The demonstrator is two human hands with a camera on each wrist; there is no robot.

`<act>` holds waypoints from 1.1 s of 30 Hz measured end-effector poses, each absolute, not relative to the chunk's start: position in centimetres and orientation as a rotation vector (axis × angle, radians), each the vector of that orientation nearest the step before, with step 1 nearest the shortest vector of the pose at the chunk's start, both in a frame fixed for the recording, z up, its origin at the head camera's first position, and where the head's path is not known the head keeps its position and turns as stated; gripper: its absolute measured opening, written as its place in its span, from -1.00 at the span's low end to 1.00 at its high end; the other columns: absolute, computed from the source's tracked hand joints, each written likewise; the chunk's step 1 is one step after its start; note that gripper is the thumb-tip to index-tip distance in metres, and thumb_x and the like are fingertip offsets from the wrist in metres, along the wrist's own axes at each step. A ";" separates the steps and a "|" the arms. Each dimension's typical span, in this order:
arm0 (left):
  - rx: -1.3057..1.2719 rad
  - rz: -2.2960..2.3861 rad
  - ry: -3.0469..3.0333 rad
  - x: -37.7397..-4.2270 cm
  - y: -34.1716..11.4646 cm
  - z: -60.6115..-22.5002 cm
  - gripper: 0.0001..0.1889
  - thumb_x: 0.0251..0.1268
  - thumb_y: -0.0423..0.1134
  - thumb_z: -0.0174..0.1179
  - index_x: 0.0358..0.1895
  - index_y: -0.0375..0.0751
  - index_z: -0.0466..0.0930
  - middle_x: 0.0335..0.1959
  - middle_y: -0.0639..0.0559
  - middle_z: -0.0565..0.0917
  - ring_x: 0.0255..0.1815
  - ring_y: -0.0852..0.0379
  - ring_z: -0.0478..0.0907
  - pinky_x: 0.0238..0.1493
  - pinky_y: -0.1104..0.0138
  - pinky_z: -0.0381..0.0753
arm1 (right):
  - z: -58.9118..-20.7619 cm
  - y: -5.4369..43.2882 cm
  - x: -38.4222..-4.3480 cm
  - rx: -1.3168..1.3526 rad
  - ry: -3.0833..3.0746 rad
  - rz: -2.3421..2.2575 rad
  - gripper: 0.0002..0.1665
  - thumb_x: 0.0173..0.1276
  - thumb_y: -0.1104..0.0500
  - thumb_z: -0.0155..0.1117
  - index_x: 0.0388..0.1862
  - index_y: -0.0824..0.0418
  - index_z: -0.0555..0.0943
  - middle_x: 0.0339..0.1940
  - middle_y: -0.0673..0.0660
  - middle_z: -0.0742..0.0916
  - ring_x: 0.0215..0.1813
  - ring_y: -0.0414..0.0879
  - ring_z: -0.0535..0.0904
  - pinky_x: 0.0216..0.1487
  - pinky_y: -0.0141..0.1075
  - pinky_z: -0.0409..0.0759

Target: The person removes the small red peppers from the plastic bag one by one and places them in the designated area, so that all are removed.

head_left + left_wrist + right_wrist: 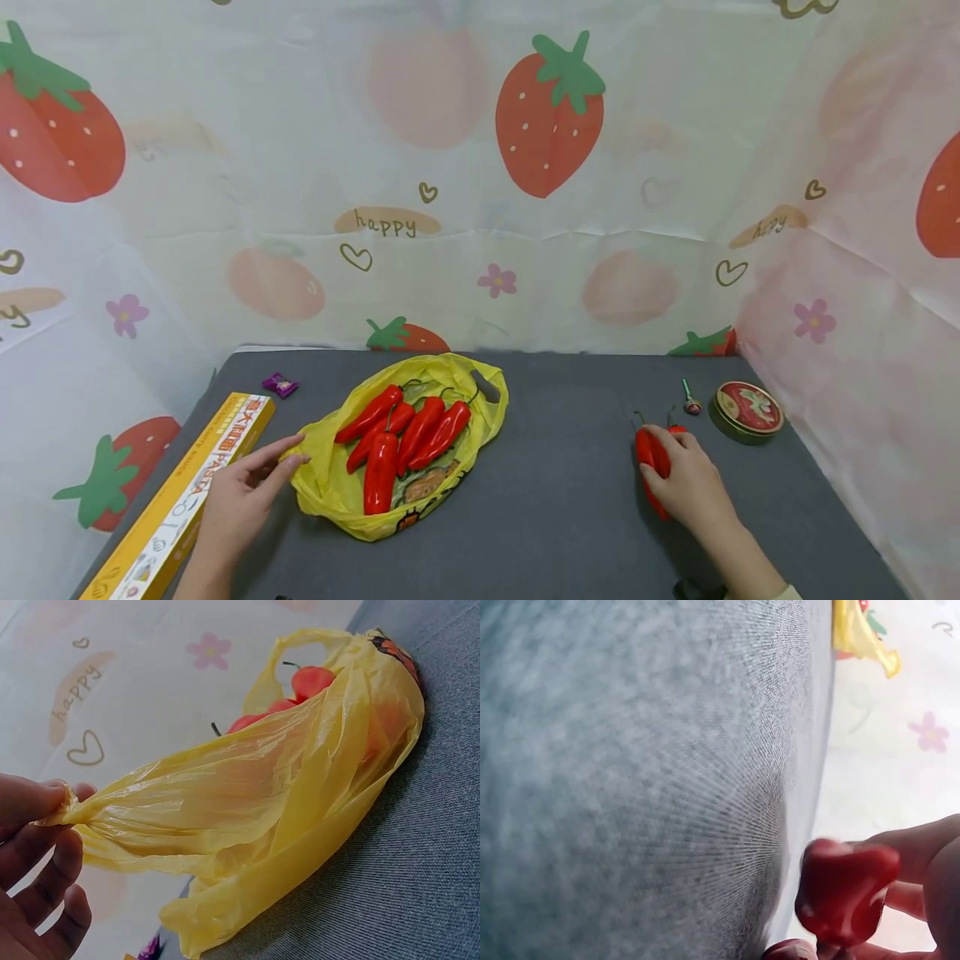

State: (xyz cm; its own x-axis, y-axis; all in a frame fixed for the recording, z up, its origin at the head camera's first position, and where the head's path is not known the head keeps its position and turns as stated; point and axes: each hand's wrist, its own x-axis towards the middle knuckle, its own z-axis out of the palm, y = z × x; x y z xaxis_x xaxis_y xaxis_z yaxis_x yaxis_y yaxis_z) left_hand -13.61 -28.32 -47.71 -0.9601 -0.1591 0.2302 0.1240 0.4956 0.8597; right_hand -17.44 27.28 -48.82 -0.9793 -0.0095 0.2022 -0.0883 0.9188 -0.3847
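A yellow plastic bag (330,492) lies spread open on the dark grey cloth, with several shiny red chili peppers (381,471) inside it. My left hand (243,496) pinches the bag's left rim between thumb and fingers; in the left wrist view the pinched plastic (187,802) is drawn out taut toward that hand. On the right side, my right hand (693,483) grips a red chili pepper (651,458) from above. A second stem and a bit of red show just behind its fingers. In the right wrist view the held pepper (844,892) appears close up, another red piece (790,950) beside it.
A long yellow pasta box (176,492) lies at the left edge. Behind it sits a purple wrapped candy (280,384). Right of the right hand are a round red-lidded tin (747,408) and a small lollipop (692,405). A strawberry-print curtain (480,167) surrounds the table.
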 end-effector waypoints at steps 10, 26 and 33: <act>0.023 -1.425 -2.471 -13.6 -28.2 -47.5 -0.65 0.47 -0.17 0.22 0.21 -0.23 0.66 -0.17 0.00 0.81 -0.22 0.31 0.67 -0.33 0.44 0.59 | -48.9 27.3 -17.5 0.081 -2.925 0.529 -0.35 0.22 0.16 0.47 0.31 0.16 0.55 0.00 0.41 0.60 -0.07 0.27 0.56 -0.11 0.24 0.60; 0.036 -1.424 -2.477 -13.8 -28.3 -47.7 -0.65 0.48 -0.16 0.22 0.21 -0.21 0.67 -0.15 0.00 0.81 -0.25 0.32 0.64 -0.35 0.41 0.58 | -48.2 27.7 -17.6 0.027 -2.973 0.584 -0.28 0.22 0.10 0.53 0.35 0.21 0.52 0.14 0.49 0.51 0.08 0.39 0.52 -0.03 0.29 0.56; 0.028 -1.422 -2.476 -13.7 -28.3 -47.7 -0.65 0.47 -0.17 0.22 0.21 -0.21 0.66 -0.15 -0.03 0.81 -0.23 0.31 0.66 -0.35 0.42 0.59 | -46.8 27.3 -17.6 0.045 -2.965 0.678 -0.32 0.28 0.10 0.47 0.37 0.20 0.52 0.18 0.44 0.55 0.06 0.31 0.56 -0.01 0.27 0.56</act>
